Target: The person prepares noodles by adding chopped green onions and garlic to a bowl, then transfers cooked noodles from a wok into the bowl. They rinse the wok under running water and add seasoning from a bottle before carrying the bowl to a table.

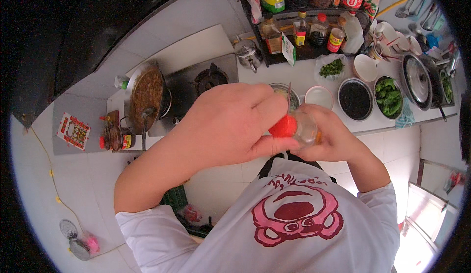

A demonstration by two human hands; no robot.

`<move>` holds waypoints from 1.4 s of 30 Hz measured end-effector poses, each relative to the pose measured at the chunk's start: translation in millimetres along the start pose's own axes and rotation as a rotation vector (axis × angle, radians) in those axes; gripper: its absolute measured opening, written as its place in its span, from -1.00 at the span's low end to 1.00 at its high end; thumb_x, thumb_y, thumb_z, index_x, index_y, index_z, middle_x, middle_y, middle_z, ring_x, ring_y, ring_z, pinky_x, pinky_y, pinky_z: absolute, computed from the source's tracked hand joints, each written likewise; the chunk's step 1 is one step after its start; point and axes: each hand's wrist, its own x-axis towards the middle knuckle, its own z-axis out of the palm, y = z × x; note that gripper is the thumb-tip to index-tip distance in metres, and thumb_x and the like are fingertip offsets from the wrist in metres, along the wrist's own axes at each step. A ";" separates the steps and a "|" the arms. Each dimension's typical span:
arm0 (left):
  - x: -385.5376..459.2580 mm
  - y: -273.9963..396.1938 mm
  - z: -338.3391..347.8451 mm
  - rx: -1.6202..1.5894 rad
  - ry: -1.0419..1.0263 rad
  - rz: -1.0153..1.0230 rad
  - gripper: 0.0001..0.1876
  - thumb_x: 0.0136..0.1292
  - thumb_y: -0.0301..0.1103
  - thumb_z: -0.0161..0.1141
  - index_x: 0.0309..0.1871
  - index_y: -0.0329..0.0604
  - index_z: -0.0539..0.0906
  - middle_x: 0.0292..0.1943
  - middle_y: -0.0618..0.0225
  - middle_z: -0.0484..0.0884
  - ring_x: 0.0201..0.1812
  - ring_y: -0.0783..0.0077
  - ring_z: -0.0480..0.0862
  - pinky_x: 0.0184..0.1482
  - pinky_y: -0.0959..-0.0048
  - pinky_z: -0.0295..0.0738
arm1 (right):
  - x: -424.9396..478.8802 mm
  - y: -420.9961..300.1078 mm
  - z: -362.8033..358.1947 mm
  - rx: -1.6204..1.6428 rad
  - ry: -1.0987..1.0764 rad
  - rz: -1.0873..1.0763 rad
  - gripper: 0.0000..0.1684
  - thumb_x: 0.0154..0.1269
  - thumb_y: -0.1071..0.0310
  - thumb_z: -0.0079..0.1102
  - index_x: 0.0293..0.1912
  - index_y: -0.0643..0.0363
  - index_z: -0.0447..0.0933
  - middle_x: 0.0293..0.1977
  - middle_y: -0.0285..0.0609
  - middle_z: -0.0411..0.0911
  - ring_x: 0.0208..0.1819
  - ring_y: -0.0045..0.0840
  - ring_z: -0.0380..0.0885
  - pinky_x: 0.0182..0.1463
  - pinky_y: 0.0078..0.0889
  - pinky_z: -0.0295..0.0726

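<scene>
Fingers of my left hand [235,126] are closed around a red cap [283,126], which sits against the mouth of a clear jar [306,127]. My right hand [325,133] grips the jar's body, tilted on its side in front of my chest. A thin stick-like utensil [289,96] rises beside my left fingers; whether that hand holds it cannot be told. Behind the hands, a metal bowl with pale food [281,89] is partly hidden. Just right of it stands a white bowl with a red rim [319,97]. The jar's contents are blurred.
A wok of brown food [147,96] with a ladle sits on the stove [195,78] at left. Along the counter are a kettle [249,54], chopped greens [332,67], a bowl of dark food [355,99] and green peppers [388,98]. Above them stands a bottle rack [263,45].
</scene>
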 end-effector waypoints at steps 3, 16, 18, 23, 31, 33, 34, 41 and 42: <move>0.5 2.4 -0.7 0.032 0.002 0.135 -0.58 -0.08 -0.05 0.41 -0.54 -0.12 0.42 -0.58 0.28 0.42 -0.58 0.14 0.48 -0.55 0.28 0.37 | 2.3 -3.7 4.5 0.036 -0.062 -0.002 -0.44 -0.11 0.22 0.42 -0.09 0.20 0.45 -0.26 -0.04 0.51 -0.19 -0.11 0.53 -0.13 -0.18 0.49; 0.3 2.6 4.2 -0.226 -0.105 -0.351 -0.66 0.30 -0.14 0.12 -0.48 -0.20 0.48 -0.63 0.30 0.43 -0.61 0.24 0.47 -0.53 0.34 0.37 | 4.4 13.3 6.9 0.143 -0.119 -0.001 -0.47 0.02 0.17 0.41 -0.06 0.20 0.46 -0.21 -0.12 0.52 -0.18 -0.27 0.55 -0.09 -0.29 0.50; 9.0 3.3 -15.7 -0.625 -0.266 -0.607 -0.70 0.38 -0.19 0.07 -0.39 -0.23 0.56 -0.59 0.35 0.46 -0.60 0.40 0.47 -0.51 0.40 0.37 | 4.2 22.5 1.8 0.459 -0.255 0.094 -0.49 0.07 0.16 0.41 -0.07 0.21 0.45 -0.22 -0.16 0.53 -0.20 -0.36 0.55 -0.11 -0.32 0.50; 8.9 -11.1 -12.0 -0.629 -0.035 -0.238 -0.73 0.27 -0.42 0.20 0.02 -0.21 0.63 -0.33 0.30 0.61 -0.36 0.46 0.58 -0.33 0.47 0.46 | 10.9 22.2 -2.1 1.201 -0.436 0.281 -0.38 0.02 0.03 0.45 -0.06 0.24 0.45 -0.31 -0.16 0.52 -0.34 -0.44 0.54 -0.30 -0.39 0.52; 22.8 -25.2 -15.2 -0.321 0.000 0.095 -0.68 0.15 -0.47 0.24 0.02 -0.21 0.63 -0.33 0.21 0.63 -0.32 0.23 0.60 -0.28 0.38 0.47 | 10.1 41.7 21.4 1.629 -0.657 0.152 -0.15 -0.08 -0.16 0.46 -0.06 0.40 0.43 -0.54 -0.09 0.49 -0.59 -0.41 0.52 -0.53 -0.42 0.48; 26.4 -26.9 -15.2 -0.314 0.012 0.141 -0.69 0.16 -0.46 0.23 0.00 -0.23 0.63 -0.35 0.20 0.62 -0.33 0.22 0.60 -0.30 0.36 0.47 | 11.5 41.7 24.5 1.687 -0.685 0.128 -0.10 -0.10 -0.22 0.45 -0.06 0.39 0.41 -0.57 -0.09 0.49 -0.61 -0.40 0.51 -0.55 -0.40 0.49; 27.7 -27.6 -15.0 -0.309 0.019 0.162 -0.70 0.16 -0.46 0.23 0.00 -0.24 0.63 -0.36 0.20 0.62 -0.34 0.21 0.59 -0.30 0.36 0.46 | 12.6 41.3 25.4 1.701 -0.697 0.118 -0.08 -0.11 -0.25 0.45 -0.05 0.37 0.40 -0.57 -0.09 0.49 -0.62 -0.40 0.51 -0.55 -0.40 0.49; 32.7 -32.6 -12.9 -0.291 0.014 0.196 -0.75 0.16 -0.44 0.24 -0.07 -0.26 0.65 -0.41 0.18 0.60 -0.41 0.21 0.60 -0.36 0.35 0.47 | 11.5 44.1 32.9 1.785 -0.705 0.030 -0.09 -0.11 -0.39 0.37 -0.10 0.22 0.33 -0.60 -0.09 0.51 -0.64 -0.37 0.53 -0.54 -0.41 0.51; 33.2 -32.8 -13.8 -0.297 0.016 0.191 -0.75 0.16 -0.44 0.24 -0.08 -0.26 0.65 -0.41 0.18 0.60 -0.41 0.23 0.60 -0.36 0.36 0.47 | 12.9 43.7 33.6 1.789 -0.715 0.008 -0.09 -0.11 -0.39 0.36 -0.10 0.22 0.33 -0.60 -0.09 0.52 -0.64 -0.37 0.54 -0.54 -0.41 0.51</move>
